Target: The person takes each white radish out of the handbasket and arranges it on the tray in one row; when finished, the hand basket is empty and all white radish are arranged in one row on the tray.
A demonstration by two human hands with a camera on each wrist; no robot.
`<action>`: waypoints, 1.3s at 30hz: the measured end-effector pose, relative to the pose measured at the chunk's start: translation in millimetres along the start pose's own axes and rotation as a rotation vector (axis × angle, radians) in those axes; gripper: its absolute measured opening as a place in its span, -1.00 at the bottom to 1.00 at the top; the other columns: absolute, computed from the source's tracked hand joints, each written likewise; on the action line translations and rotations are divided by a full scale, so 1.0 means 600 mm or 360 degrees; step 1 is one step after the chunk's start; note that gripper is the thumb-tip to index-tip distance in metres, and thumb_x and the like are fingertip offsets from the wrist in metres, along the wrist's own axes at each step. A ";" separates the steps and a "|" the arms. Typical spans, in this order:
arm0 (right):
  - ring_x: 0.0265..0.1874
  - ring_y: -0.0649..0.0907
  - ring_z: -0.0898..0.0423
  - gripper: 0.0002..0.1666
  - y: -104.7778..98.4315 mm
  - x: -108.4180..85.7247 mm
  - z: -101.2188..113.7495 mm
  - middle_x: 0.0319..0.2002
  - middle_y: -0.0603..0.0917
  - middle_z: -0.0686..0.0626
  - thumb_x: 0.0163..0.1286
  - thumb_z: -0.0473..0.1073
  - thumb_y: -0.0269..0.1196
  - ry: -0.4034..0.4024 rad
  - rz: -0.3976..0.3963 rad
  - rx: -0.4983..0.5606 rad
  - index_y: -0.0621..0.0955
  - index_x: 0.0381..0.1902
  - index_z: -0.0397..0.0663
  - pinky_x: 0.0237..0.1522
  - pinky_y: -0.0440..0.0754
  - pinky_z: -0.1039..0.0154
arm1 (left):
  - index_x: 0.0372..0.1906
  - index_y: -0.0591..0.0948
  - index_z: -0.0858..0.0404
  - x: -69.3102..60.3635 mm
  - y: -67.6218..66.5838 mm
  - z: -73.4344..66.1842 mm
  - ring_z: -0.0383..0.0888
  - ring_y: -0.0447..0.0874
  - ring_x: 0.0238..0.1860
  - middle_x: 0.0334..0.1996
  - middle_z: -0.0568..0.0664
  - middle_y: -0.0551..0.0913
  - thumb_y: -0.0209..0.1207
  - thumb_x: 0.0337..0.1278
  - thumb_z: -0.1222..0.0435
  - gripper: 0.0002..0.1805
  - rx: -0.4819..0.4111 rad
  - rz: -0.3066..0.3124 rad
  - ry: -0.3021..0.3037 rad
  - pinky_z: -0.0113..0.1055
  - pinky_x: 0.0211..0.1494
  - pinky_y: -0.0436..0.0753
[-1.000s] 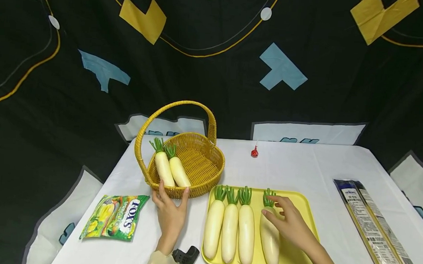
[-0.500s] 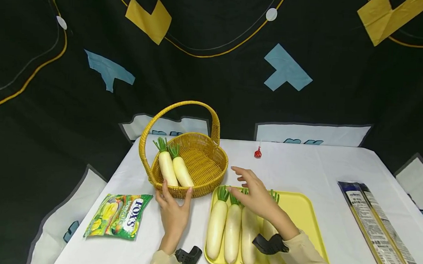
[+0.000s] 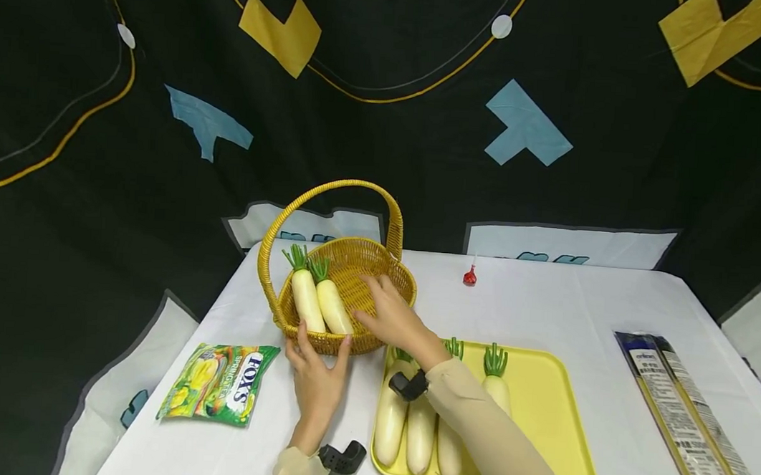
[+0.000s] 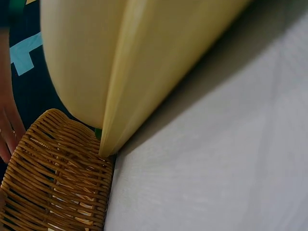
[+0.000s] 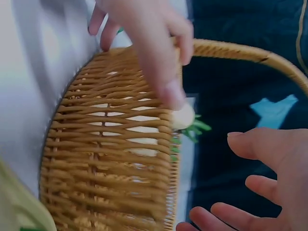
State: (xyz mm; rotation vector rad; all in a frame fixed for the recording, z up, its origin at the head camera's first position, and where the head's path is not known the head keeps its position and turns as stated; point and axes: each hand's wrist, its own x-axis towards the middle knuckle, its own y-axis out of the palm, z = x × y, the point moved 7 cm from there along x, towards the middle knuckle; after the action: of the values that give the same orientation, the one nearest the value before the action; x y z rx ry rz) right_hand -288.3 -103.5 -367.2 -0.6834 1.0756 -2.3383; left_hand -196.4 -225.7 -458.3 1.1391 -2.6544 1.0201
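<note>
Two long white radishes w/ green leaf tufts (image 3: pixel 307 302) lie side by side in the round yellow-brown wicker basket (image 3: pixel 368 343), approx. parallel; long axes run away from the person & slightly left, tufts at far end, blunt ends at near rim. Four more white radishes (image 3: pixel 390 417) lie on the rectangular yellow tray (image 3: pixel 546 411), long axes roughly front-to-back, tufts away from person; 4th sits apart, partly under the beige R sleeve (image 3: pixel 489 430). R hand (image 3: pixel 392 313) reaches fwd-left over basket, beside the inner radish, fingers & thumb well apart, nothing held. L hand (image 3: pixel 318 388) touches basket's near rim, thumb & index spread wide.
</note>
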 end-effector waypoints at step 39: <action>0.17 0.46 -0.04 -0.33 0.123 0.086 -0.016 0.19 0.46 -0.17 0.16 -0.23 0.25 0.0057 0.0477 0.0094 0.34 0.26 -0.03 0.21 0.39 0.12 | 0.40 -0.07 0.00 -0.001 0.002 0.001 0.43 0.40 -0.02 0.31 0.40 -0.06 0.12 -0.07 -0.24 -0.02 0.0032 0.0025 -0.0061 0.19 -0.10 0.45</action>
State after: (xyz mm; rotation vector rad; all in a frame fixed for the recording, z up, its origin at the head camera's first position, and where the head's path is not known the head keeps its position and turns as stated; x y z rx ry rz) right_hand -318.4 -172.1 -418.5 -0.4262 1.0410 -2.1213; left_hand -196.9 -225.3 -459.6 1.1553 -2.6928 1.0401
